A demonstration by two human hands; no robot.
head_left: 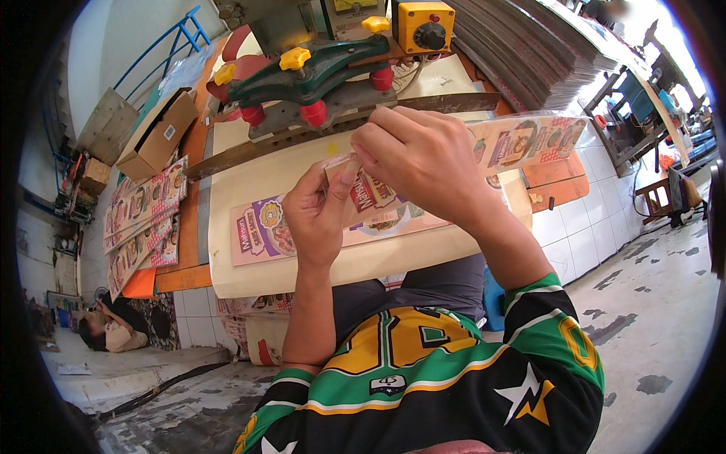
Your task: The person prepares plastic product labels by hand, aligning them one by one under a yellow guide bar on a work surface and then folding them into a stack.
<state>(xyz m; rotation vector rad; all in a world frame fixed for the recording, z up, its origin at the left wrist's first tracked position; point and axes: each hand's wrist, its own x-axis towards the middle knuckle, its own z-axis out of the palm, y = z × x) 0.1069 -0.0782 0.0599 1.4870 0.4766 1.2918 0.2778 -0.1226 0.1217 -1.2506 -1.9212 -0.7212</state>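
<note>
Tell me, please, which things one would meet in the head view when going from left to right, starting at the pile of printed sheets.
Pile of flat, colourful printed sheets, bare left hand, bare right hand, tall stack of flat brown boards, low brown wooden stand.

At centre, a strip (261,238) lies on a sheet (227,278); left, stacked cards (145,203) below a box (168,135); upper right, seemingly piled boards (522,49)

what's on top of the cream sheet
At least one printed strip lies on the cream sheet; what lies behind the left hand and held piece cannot be seen.
</note>
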